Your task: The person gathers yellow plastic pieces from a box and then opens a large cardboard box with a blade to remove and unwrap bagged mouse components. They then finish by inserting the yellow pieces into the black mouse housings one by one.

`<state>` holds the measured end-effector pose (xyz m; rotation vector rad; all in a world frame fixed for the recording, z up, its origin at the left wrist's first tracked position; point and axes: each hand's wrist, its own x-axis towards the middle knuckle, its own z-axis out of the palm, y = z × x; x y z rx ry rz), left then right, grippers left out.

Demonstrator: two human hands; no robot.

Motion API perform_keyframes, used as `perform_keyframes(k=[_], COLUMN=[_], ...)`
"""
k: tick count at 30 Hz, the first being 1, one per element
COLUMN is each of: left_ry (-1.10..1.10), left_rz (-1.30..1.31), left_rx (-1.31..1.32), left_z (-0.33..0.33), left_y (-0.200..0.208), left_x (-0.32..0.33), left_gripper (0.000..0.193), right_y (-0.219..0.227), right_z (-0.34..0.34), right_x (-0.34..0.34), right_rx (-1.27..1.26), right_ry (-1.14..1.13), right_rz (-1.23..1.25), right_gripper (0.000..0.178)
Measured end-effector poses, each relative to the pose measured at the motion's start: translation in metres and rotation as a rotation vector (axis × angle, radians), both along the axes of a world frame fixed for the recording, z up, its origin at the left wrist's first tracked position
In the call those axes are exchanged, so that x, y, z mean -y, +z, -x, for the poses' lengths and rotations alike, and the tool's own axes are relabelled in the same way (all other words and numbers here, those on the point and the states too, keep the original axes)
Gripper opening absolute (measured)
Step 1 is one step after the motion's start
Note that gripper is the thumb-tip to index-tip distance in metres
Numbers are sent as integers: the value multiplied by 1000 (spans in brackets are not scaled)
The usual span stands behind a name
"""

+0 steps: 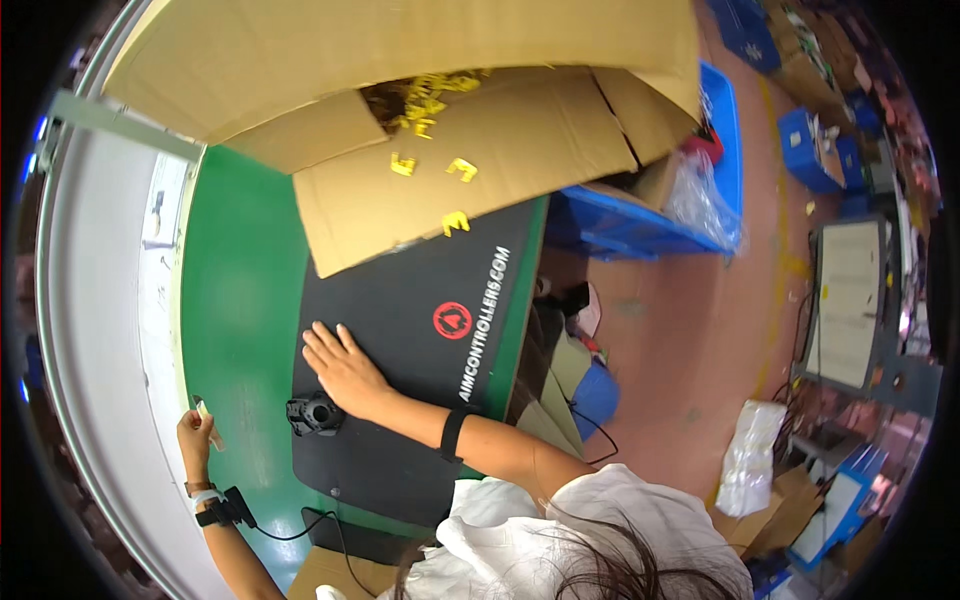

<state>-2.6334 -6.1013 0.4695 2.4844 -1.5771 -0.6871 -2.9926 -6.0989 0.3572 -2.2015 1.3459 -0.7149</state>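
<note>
left hand [193,436] pinches a small pale strip [213,432] left of the black mat [385,460]; right hand [345,370] lies spread flat on it.

A black mat [390,275] bears a red emblem [453,321] and white lettering [487,322] on a green table [240,290]; at twelve o'clock, yellow pieces [456,219] dot brown cardboard [530,130].

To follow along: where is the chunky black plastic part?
In the head view, the chunky black plastic part sits left of centre, at the left edge of the black mat, just below the right hand.
</note>
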Motion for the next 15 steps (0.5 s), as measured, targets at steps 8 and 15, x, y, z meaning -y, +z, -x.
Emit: perform_keyframes(k=[8,15], left_ry=[-320,-395], left_rz=[52,-84], left_rx=[-9,-14], left_z=[104,156], left_y=[30,-10], left_x=[-10,-18], left_gripper=[11,14], right_y=[45,30], right_z=[98,196], right_x=[-136,-167], right_rx=[638,271], right_ry=[65,123], right_rz=[-75,-494], right_gripper=[37,27])
